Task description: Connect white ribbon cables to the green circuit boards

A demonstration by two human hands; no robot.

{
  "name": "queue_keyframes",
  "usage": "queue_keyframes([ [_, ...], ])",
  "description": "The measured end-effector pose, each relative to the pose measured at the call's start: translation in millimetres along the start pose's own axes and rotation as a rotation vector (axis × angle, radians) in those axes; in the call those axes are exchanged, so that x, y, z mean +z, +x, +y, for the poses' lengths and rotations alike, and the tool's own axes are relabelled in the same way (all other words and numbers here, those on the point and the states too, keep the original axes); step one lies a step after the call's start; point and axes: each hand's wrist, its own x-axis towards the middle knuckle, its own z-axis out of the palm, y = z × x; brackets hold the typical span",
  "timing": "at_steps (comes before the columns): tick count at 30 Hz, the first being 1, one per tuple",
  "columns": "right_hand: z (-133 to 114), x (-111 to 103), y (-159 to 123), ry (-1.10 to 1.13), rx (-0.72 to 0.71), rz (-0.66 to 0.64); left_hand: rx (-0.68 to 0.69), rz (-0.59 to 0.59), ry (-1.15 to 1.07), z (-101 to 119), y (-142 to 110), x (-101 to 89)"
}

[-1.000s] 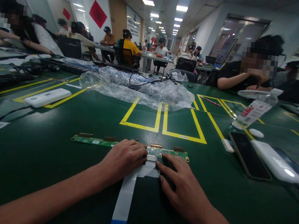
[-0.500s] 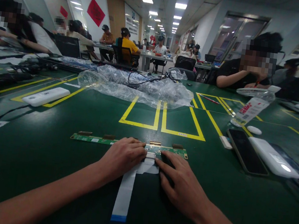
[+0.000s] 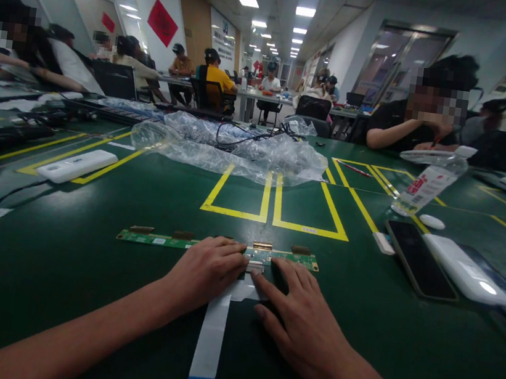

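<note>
A long narrow green circuit board (image 3: 171, 243) lies across the table in front of me, with brown flexible tabs along its far edge. A white flat ribbon cable (image 3: 209, 339) with a blue end folds near the board's silver connector (image 3: 255, 266) and runs toward me. My left hand (image 3: 208, 267) is closed, its fingers bent together over the board and the cable's folded part beside the connector; its thumb is hidden. My right hand (image 3: 302, 314) has its fingers spread. One fingertip touches the cable at the connector's near edge, another rests on the board, and the thumb lies lower.
Crumpled clear plastic wrap (image 3: 239, 150) with black cables lies beyond the board. At right are a phone (image 3: 421, 260), a white power bank (image 3: 466, 270) and a tilted water bottle (image 3: 431, 185). Another white device (image 3: 77, 166) sits left. Several people work at tables around.
My right hand has shifted slightly left, its fingertip now closer over the cable at the connector, and its thumb has moved left. My left hand stays in nearly the same place.
</note>
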Motion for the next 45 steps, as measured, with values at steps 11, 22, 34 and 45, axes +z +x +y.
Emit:
queue_keyframes([
  [11, 1, -3, 3, 0.011, 0.02, -0.005, -0.001, -0.012, 0.014, -1, 2, -2.9],
  [22, -2, 0, 4, -0.029, 0.041, 0.019, 0.039, 0.004, 0.031, -1, 5, -2.7],
  [34, -1, 5, 6, -0.04, 0.037, 0.043, 0.062, -0.006, 0.087, -1, 6, -3.8],
  [45, 10, 1, 4, 0.155, 0.023, 0.107, 0.052, -0.01, 0.111, 1, 6, -4.1],
])
